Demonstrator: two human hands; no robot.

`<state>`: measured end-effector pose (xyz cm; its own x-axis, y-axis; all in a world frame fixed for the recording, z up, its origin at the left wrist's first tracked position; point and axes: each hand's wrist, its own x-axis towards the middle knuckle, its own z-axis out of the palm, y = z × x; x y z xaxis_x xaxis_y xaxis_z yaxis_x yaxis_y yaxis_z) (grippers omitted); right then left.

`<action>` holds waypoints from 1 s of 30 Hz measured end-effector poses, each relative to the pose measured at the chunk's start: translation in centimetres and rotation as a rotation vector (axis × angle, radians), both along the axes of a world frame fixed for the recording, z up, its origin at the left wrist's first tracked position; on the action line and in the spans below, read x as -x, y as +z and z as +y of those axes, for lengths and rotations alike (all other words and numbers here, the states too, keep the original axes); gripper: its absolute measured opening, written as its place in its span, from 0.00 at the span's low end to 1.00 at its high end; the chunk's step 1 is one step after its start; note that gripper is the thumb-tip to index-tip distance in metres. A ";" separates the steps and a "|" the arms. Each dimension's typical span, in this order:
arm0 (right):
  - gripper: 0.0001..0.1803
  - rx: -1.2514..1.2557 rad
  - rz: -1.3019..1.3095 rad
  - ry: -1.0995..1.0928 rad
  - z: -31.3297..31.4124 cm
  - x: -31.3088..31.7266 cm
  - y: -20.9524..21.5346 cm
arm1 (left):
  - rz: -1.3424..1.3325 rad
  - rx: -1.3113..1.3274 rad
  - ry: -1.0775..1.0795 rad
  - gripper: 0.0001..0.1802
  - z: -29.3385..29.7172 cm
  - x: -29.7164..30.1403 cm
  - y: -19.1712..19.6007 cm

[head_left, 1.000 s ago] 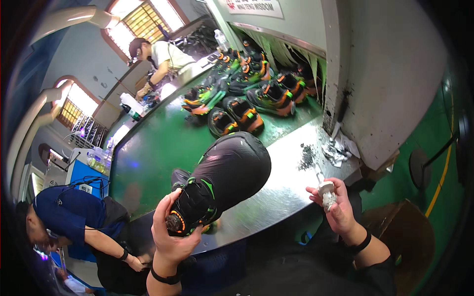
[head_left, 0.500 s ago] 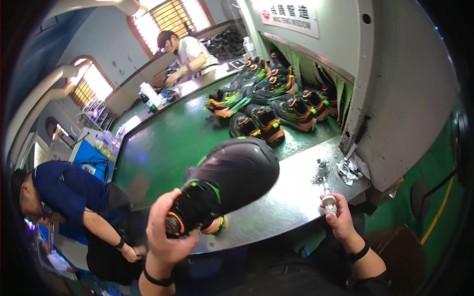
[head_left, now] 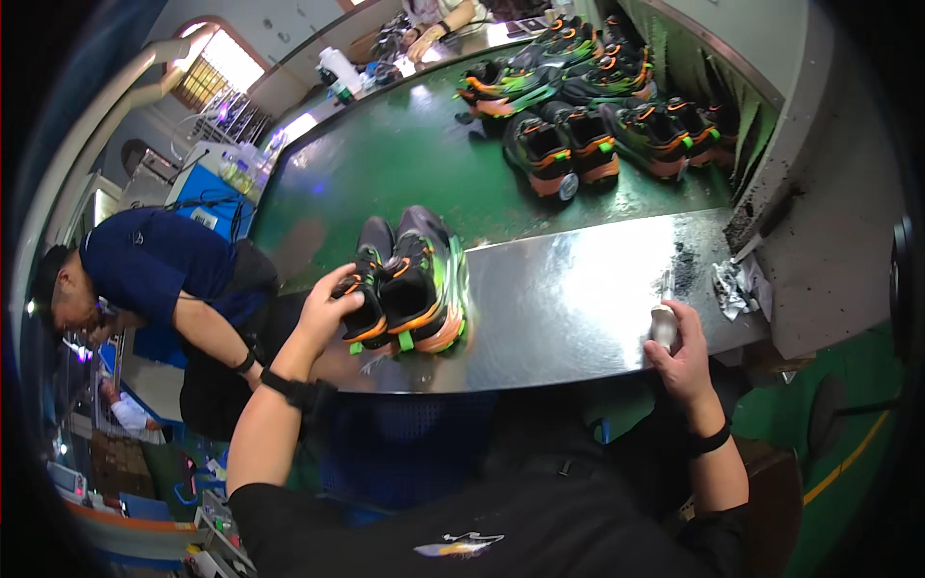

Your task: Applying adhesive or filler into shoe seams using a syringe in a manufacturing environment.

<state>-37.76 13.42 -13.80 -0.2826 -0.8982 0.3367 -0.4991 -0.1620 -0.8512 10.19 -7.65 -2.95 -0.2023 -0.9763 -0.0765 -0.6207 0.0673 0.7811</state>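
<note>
My left hand (head_left: 326,318) grips the heel collar of a black sneaker (head_left: 369,306) with orange and green trim. That sneaker stands beside its like, a second sneaker (head_left: 424,281), both toes facing away from me. They rest across the seam of the metal edge plate (head_left: 540,308) and the green belt. At the right, my right hand (head_left: 682,356) is closed around a small tool (head_left: 663,326) with a pale, rounded handle. Its thin shaft points away over the metal plate, hard to make out in the glare. Dark crumbs (head_left: 685,268) lie just beyond it.
Several similar sneakers (head_left: 570,144) stand farther back on the green belt (head_left: 356,183), near a machine opening with hanging strips (head_left: 747,120). Crumpled foil or paper (head_left: 740,289) lies by the machine wall. A co-worker in dark blue (head_left: 159,260) bends at the left; another person's hand (head_left: 424,43) works at the back.
The sneaker in my left hand has come down from the air to stand beside the other one. My right hand keeps the tool. The view has tilted downward.
</note>
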 end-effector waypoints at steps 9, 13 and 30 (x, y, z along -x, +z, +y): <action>0.31 0.094 0.082 0.008 -0.1 -0.1 0.4 | -0.617 0.118 0.042 0.38 -0.2 5.6 1.6; 0.33 0.074 0.096 0.059 -0.1 1.1 0.0 | -0.691 0.247 0.016 0.27 -3.4 6.6 0.8; 0.37 -0.095 0.142 0.074 -1.1 1.0 3.4 | 0.446 -0.045 0.201 0.35 -17.6 11.1 -2.3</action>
<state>-38.75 12.30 -10.45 -0.1704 -0.9443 0.2815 -0.6053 -0.1251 -0.7861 -0.90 -25.28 -5.28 -0.0328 -0.9971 -0.0686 -0.2226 -0.0596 0.9731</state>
